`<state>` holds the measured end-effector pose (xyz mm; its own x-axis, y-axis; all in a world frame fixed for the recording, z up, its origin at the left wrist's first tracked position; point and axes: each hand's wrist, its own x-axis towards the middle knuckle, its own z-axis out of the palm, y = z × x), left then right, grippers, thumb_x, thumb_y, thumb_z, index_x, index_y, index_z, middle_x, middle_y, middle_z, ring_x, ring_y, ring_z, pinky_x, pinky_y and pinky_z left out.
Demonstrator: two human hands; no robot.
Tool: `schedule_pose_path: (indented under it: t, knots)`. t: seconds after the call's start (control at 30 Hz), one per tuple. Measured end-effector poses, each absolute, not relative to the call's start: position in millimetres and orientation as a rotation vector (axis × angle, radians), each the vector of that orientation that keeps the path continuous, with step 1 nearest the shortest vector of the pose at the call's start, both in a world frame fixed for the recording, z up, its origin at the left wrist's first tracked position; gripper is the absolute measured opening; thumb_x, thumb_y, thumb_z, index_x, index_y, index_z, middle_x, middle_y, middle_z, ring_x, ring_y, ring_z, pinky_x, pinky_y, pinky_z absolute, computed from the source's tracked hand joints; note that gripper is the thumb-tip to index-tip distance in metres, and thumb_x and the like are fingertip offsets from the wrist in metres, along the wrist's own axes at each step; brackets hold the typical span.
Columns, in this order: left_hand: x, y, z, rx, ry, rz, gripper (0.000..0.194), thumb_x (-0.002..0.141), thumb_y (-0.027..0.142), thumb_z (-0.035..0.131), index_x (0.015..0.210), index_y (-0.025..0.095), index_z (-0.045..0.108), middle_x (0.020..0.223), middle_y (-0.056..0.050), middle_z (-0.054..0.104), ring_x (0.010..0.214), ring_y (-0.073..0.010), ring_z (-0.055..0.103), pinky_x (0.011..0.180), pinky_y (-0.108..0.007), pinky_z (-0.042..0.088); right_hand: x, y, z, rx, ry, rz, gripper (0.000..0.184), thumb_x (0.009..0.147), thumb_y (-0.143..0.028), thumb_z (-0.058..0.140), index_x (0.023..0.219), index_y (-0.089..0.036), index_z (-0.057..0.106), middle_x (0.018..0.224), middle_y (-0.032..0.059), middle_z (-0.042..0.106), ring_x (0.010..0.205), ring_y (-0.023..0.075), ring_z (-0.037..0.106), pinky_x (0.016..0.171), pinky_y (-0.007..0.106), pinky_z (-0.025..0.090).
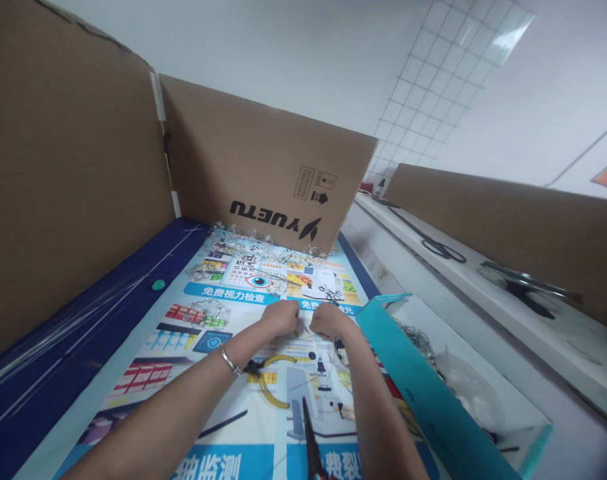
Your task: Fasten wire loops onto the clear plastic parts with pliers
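Observation:
Both my hands are closed into fists side by side over a printed poster (218,460) that covers the table. My left hand (282,318) and my right hand (327,321) pinch something small and thin between them; I cannot make out what it is. A silver bracelet (229,361) sits on my left wrist. Below my hands lie yellow-handled pliers (272,381) and a second dark tool with red handles (312,443). Small heaps of silvery wire pieces (203,311) lie on the poster beyond my hands.
Brown cardboard walls stand at the left and at the back (263,173). A teal-edged box (433,393) with chain and a plastic bag stands at the right. A white ledge (483,287) carries scissors (440,248). A green dot (158,285) lies on the blue surface at the left.

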<state>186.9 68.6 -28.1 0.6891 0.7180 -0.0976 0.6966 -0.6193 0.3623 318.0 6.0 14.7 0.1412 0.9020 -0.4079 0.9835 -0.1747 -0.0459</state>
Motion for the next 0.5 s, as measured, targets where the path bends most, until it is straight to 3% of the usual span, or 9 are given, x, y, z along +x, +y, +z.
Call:
schedule_pose_path:
  t: [0.5]
  knots:
    - [187.8, 64.1, -27.3, 2.583, 1.110, 0.079, 0.016, 0.075, 0.023, 0.049, 0.089, 0.020, 0.057, 0.092, -0.008, 0.066, 0.088, -0.0235, 0.061, 0.066, -0.028, 0.045, 313.5, 1.3, 25.9, 2.133, 1.762, -0.533, 0.020, 0.057, -0.015, 0.058, 0.072, -0.013, 0.071, 0.066, 0.0084, 0.069, 0.065, 0.0183, 0.063, 0.056, 0.021, 0.043]
